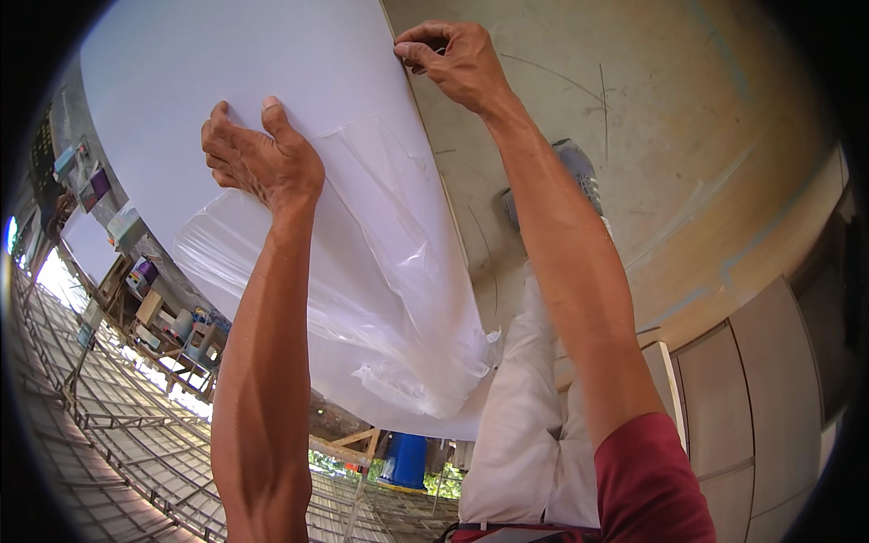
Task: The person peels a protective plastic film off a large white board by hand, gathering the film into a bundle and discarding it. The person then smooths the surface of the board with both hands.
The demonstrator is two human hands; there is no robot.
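A large white sheet panel (235,54) lies in front of me, its long right edge over the concrete floor. Clear plastic film (398,244) is bunched and wrinkled across the panel's near part. My left hand (267,158) is over the white surface beside the film, fingers bent and thumb stretched apart; nothing shows in its grip. At the panel's right edge, my right hand (462,68) is closed in a pinch. What its fingertips hold, if anything, is too small to make out.
My shoe (577,172) stands on the concrete floor (670,127) right of the panel. Beige panels (760,380) are at the lower right. A blue bucket (405,460) sits beyond the panel's near end. Cluttered shelves with tools and boxes (167,308) line the left.
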